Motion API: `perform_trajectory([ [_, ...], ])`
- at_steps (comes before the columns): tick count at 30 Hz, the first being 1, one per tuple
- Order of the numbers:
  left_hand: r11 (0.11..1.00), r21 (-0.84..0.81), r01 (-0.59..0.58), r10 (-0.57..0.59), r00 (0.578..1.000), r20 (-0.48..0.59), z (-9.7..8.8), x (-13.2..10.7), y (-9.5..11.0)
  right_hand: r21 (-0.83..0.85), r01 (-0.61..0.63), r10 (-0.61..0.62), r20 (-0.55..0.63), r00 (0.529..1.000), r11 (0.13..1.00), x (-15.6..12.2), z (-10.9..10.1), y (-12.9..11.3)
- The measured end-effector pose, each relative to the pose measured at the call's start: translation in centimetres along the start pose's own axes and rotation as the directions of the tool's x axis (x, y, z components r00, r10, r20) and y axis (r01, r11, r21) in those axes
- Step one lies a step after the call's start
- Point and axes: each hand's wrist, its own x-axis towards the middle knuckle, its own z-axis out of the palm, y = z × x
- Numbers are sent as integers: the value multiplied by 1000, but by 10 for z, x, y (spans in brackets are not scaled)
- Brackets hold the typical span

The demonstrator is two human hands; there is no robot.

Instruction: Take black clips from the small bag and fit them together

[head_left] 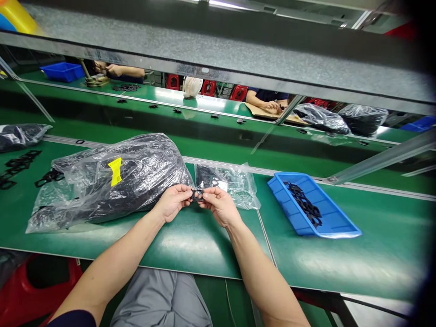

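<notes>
My left hand (173, 201) and my right hand (220, 204) meet above the green table (190, 240), fingers pinched on a small black part (197, 195) held between them. Just behind my left hand lies a large clear plastic bag (109, 181) full of black parts, with a yellow label on it. A smaller clear bag (231, 181) lies behind my right hand. To the right stands a blue tray (337, 222) with a row of black parts (304, 204) in it.
Loose black parts (20, 165) lie at the table's left. A green conveyor (218, 131) runs behind, carrying small black pieces. Beyond it other people's hands (272, 106) work, near bags (323, 118) and a blue bin (63, 71). A red stool (44, 284) sits under the table's left.
</notes>
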Motion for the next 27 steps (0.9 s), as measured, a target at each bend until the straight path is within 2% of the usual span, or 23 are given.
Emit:
perform_trajectory([
  [6, 1000, 17, -15, 15, 1000, -17, 0, 0, -1, -73, 112, -117, -70, 991, 991, 2, -1, 2],
  [9, 997, 58, -41, 42, 999, -6, 2, -1, -2, -166, 223, -241, -97, 966, 961, 1, 0, 2],
  [12, 984, 141, -108, 107, 994, 12, 3, -1, -4, -232, 315, -337, -59, 940, 920, -3, 2, 3],
  [15, 942, 241, -235, 230, 972, 48, 2, 0, -6, -150, 262, -261, 24, 965, 953, -4, 3, 3],
  [18, 858, 344, -381, 374, 923, 90, -1, 2, -9, -36, 62, -59, 79, 995, 997, -3, 3, 1],
  [21, 793, 392, -467, 454, 881, 132, -4, 4, -11, -16, -138, 138, 177, 975, 990, -2, 1, -1],
  [23, 813, 371, -449, 441, 891, 110, -4, 5, -12, -27, -124, 127, 172, 977, 992, -2, 1, -1],
  [25, 860, 332, -387, 394, 918, 47, -3, 4, -11, -51, -2, 6, 81, 997, 999, -1, 2, 1],
  [27, 898, 306, -317, 336, 942, -10, -1, 4, -9, -110, 127, -130, -16, 991, 986, -1, 4, 4],
])
